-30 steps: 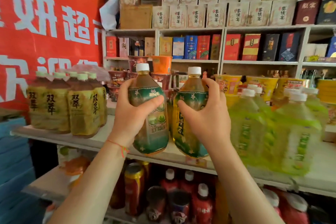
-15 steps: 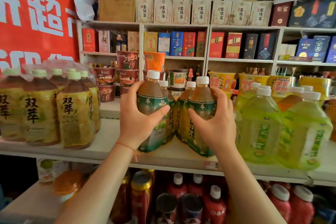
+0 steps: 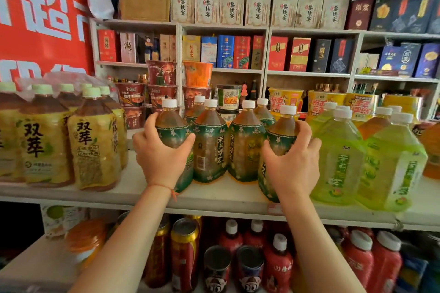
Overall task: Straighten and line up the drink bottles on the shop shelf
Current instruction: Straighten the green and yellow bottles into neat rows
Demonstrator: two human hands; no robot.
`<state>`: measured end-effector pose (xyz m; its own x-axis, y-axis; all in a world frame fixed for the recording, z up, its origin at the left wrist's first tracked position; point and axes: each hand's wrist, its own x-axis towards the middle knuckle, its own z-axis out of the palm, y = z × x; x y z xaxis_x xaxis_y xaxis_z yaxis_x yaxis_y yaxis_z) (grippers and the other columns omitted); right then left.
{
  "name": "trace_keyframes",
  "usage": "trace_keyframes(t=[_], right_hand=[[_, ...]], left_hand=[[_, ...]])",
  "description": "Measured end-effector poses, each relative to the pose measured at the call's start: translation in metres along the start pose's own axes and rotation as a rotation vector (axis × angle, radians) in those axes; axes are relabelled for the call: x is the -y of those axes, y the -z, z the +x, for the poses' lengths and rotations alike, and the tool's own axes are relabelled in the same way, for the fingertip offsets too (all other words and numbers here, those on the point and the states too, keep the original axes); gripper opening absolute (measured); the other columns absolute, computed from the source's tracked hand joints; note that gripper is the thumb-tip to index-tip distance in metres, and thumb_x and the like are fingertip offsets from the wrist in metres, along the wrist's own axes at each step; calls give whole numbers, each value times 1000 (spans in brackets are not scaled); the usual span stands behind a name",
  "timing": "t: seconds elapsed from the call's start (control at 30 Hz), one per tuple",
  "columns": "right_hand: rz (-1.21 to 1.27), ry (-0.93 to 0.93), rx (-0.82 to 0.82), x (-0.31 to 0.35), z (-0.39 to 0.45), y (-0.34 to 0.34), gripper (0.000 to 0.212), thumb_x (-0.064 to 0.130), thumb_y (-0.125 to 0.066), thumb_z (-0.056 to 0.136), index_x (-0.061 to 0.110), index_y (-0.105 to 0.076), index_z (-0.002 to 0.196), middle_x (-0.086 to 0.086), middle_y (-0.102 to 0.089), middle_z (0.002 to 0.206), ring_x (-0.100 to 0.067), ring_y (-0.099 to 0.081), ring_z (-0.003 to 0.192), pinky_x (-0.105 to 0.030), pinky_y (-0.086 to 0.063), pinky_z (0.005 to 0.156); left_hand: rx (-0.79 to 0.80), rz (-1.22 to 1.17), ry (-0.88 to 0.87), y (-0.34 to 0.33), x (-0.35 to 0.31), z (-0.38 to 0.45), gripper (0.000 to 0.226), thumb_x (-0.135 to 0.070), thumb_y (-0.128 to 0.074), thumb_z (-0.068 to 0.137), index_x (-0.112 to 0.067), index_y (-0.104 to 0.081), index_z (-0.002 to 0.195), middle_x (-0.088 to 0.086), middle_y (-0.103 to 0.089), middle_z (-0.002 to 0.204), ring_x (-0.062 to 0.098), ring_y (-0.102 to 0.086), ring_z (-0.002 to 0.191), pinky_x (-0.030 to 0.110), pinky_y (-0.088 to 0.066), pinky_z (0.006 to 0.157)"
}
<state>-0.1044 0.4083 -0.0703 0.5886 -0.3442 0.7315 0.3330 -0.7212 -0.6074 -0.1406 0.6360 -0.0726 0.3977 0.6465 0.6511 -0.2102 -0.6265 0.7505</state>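
Note:
Several green-labelled tea bottles with white caps stand on the white shelf (image 3: pixel 133 194). My left hand (image 3: pixel 160 153) grips the leftmost one (image 3: pixel 172 126) near the shelf's front edge. My right hand (image 3: pixel 294 162) grips the rightmost one (image 3: pixel 282 132), also at the front. Between them two more green-labelled bottles (image 3: pixel 210 147) (image 3: pixel 246 147) stand upright a little further back, with others behind them. Both held bottles rest upright on the shelf.
A wrapped pack of yellow-labelled tea bottles (image 3: pixel 92 140) stands to the left, light-green bottles (image 3: pixel 338 154) close on the right. Noodle cups (image 3: pixel 197 74) sit behind. Red bottles and cans (image 3: pixel 184 252) fill the lower shelf. A red banner (image 3: pixel 40 12) hangs at left.
Both hands have set their bottles down on the shelf and moved them apart, left bottle leftward and right bottle rightward, uncovering two bottles between them. The view has come closer.

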Motion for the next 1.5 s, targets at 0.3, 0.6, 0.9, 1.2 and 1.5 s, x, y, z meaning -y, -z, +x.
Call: trace_keyframes(t=[0.3,0.6,0.9,1.2,1.5], right_hand=[[-149,-44,35,5,12,-21,93,65,-55,89,6,-21,152,-26,-45,131,-42,-54,111,-45,-54,74],[-177,-46,288,2,2,-30,86,32,-45,105,16,22,156,-36,-3,160,-50,-27,143,-50,-35,113],[64,343,44,-3,-8,14,36,15,-51,97,3,-59,130,-18,-44,143,-27,-43,125,-31,-44,90],[76,257,-395,-83,50,87,41,6,-61,80,9,-57,120,-15,-52,124,-33,-48,116,-35,-29,100],[322,137,363,-185,116,132,73,68,-56,82,35,-40,145,19,-44,124,1,-45,106,-17,-38,81]], left_hand=[[-13,169,36,-15,6,11,96,-63,-73,78,-24,-26,152,21,-36,140,39,-40,125,55,-36,104],[151,358,70,-25,13,4,88,-43,-48,101,-22,15,159,33,4,162,51,-6,150,60,-12,122],[103,142,-110,-29,-31,-45,55,-19,-62,91,-10,-44,142,23,-23,160,43,-16,150,62,-21,120],[147,-309,-590,-86,-138,-119,21,-8,-50,92,-8,-70,91,0,-67,86,11,-60,80,26,-51,71],[100,-116,-722,-184,-225,-204,24,-16,-54,90,-6,-69,107,15,-61,122,33,-54,121,31,-31,112]])
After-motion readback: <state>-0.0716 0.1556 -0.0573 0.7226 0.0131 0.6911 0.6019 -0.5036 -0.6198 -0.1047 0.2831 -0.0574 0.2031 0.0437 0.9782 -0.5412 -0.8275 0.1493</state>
